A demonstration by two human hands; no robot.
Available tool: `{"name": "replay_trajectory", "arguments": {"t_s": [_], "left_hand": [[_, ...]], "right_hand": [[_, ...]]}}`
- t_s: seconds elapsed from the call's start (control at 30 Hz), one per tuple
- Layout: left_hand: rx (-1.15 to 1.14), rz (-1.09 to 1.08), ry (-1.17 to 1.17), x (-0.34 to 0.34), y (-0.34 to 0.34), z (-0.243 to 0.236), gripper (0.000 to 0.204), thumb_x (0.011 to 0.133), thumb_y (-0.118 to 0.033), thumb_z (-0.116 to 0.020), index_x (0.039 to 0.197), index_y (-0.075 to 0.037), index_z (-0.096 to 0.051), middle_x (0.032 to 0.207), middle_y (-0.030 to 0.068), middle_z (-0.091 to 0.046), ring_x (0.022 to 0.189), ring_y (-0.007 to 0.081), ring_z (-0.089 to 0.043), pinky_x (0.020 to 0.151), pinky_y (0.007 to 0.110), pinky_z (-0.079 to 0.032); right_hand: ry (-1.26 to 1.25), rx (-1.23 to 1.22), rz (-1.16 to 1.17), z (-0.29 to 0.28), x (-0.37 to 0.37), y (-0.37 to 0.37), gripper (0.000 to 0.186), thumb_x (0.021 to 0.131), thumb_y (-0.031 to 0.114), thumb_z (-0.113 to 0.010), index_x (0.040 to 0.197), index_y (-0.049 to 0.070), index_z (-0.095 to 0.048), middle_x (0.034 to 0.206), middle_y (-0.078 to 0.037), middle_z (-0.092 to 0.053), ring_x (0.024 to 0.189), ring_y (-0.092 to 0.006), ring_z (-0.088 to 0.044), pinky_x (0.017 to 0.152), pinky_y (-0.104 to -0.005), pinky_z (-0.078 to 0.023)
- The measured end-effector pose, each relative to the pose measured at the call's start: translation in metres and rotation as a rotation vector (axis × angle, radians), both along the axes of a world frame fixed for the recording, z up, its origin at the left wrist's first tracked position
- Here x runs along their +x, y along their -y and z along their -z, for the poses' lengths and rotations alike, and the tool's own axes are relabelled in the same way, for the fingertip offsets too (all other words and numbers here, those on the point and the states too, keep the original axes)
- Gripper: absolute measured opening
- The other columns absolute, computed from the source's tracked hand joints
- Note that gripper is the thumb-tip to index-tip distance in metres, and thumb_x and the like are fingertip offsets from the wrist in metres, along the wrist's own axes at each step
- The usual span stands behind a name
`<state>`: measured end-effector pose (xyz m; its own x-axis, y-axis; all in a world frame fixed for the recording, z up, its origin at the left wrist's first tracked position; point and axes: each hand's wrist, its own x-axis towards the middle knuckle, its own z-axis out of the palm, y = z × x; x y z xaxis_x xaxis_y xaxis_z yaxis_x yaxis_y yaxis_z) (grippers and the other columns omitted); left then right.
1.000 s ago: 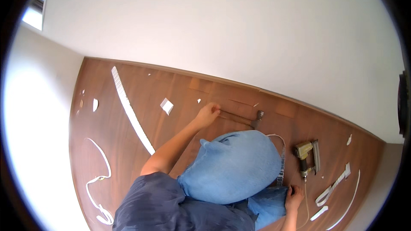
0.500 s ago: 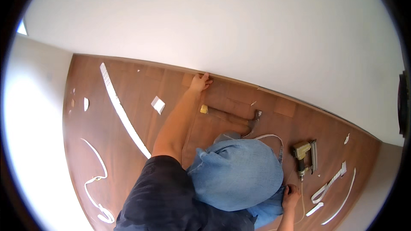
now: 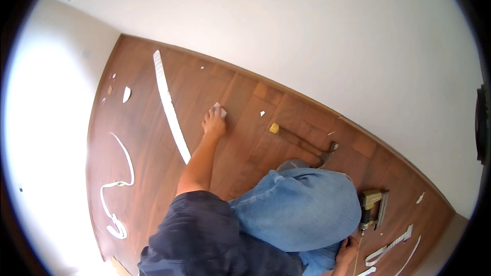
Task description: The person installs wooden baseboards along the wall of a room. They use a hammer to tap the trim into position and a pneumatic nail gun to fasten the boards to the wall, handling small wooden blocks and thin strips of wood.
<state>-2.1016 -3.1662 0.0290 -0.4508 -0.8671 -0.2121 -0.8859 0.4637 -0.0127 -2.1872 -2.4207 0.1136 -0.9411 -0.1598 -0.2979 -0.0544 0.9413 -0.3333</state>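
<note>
My left hand (image 3: 214,122) reaches down to the wooden floor, its fingers curled over a small white square piece (image 3: 220,108) that looks like paper or card and is partly covered. At the lower right, my right hand (image 3: 348,250) rests against my jeans with the fingers curled in; anything inside them is hidden. Close to my right hand lies a gold and black nail gun (image 3: 372,207). Beyond my knee a hammer (image 3: 302,143) with a yellow-ended handle lies on the boards. A small white scrap (image 3: 262,113) is right of my left hand.
A thin wooden baseboard (image 3: 255,77) runs along the foot of the white wall (image 3: 307,30). A long white strip (image 3: 171,110) lies left of my arm. More white strips curl at the far left and lower right. A hose (image 3: 356,255) leads from the nail gun.
My left hand has left the baseboard at the wall and come back left to the white square piece. The view has shifted. My right hand stays by my leg.
</note>
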Motion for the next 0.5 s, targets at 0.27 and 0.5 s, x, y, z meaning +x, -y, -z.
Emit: {"name": "replay_trajectory", "arguments": {"t_s": [0.27, 0.5], "left_hand": [[0.281, 0.276, -0.274, 0.032, 0.016, 0.022, 0.042, 0.093, -0.034, -0.071, 0.127, -0.01, -0.069, 0.113, 0.023, -0.074, 0.109, 0.0377, -0.071, 0.091, 0.048, -0.056], [0.759, 0.322, -0.357, -0.047, 0.013, -0.048, 0.046, 0.097, -0.028, -0.069, 0.134, -0.002, -0.062, 0.128, 0.0174, -0.068, 0.118, 0.0294, -0.064, 0.102, 0.042, -0.05]], "right_hand": [[-0.046, 0.031, 0.076, -0.028, -0.016, 0.018, 0.024, 0.096, 0.025, -0.068, 0.104, 0.004, -0.075, 0.107, -0.02, -0.07, 0.105, -0.0423, -0.063, 0.094, -0.0489, -0.049], [-0.435, -0.412, 1.166, 0.031, 0.029, -0.102, 0.034, 0.104, 0.029, -0.06, 0.113, -0.001, -0.072, 0.109, -0.024, -0.073, 0.104, -0.037, -0.071, 0.093, -0.0409, -0.053]]}}
